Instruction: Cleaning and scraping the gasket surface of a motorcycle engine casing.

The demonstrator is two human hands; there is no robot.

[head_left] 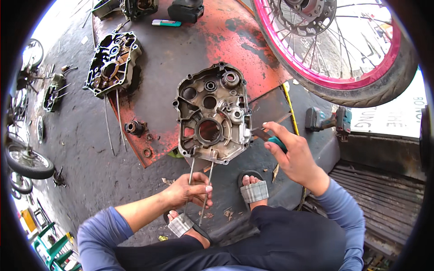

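My left hand [187, 192] grips two long steel studs [207, 189] projecting from the grey cast-aluminium engine crankcase half [212, 113], which sits at frame centre on a rusted red metal sheet [226, 36]. At four o'clock, my right hand [294, 156] pinches a teal-handled blade tool [270, 139] against the casing's edge.

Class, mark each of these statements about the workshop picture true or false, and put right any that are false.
1. The left hand grips the long metal studs that stick out of the grey engine case. True.
2. The right hand is empty. False: it holds a teal-handled tool against the case's edge.
3. The wheel at the upper right has a pink rim. True.
4. Only one engine case lies on the rusty red metal sheet. False: a darker case lies at its upper left.
5. The person wears closed boots. False: open sandals.
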